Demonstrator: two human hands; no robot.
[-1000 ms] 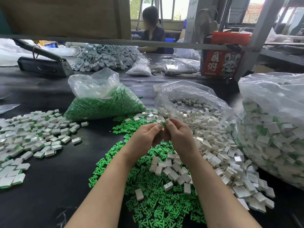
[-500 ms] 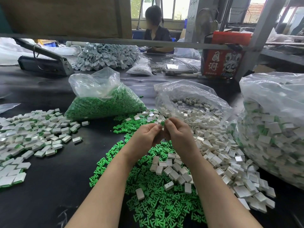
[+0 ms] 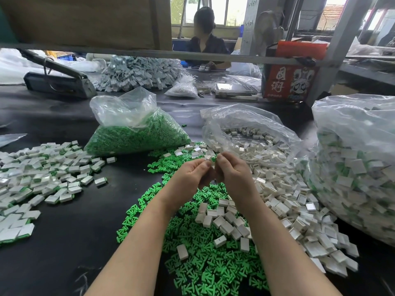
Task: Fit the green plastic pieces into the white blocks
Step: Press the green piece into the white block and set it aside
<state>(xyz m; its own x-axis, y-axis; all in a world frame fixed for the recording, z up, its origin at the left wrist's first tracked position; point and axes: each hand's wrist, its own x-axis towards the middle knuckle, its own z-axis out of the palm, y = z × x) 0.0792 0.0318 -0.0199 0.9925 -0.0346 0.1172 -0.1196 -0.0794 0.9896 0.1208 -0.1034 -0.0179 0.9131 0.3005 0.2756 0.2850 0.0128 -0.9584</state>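
Head view, barely altered lately: left hand [image 3: 193,175] pinching white block [image 3: 208,158], right hand [image 3: 232,171] pressing green piece [image 3: 213,159] in, fit unfinished.

Worktop [image 3: 64,248]: black sheet, matt, faintly creased, dull sheen towards the far side.
Green pieces [image 3: 205,272]: bright plastic, matt, smooth.
White blocks [image 3: 277,201]: off-white plastic, smooth; some faces slightly shiny.
Finished blocks [image 3: 42,178]: white plastic with green edges, several tops glossy and reflective.
Green bag [image 3: 128,116]: thin clear plastic film, crinkled, glossy.
White-block bag [image 3: 245,122]: same clear film, wrinkled, with bright highlights.
Big bag [image 3: 354,133]: clear film, cloudy, heavily creased.
Red box [image 3: 288,82]: printed cardboard, matt.
Rail [image 3: 213,55]: grey painted metal, dull.
Board [image 3: 85,20]: brown, wood-like, matt.
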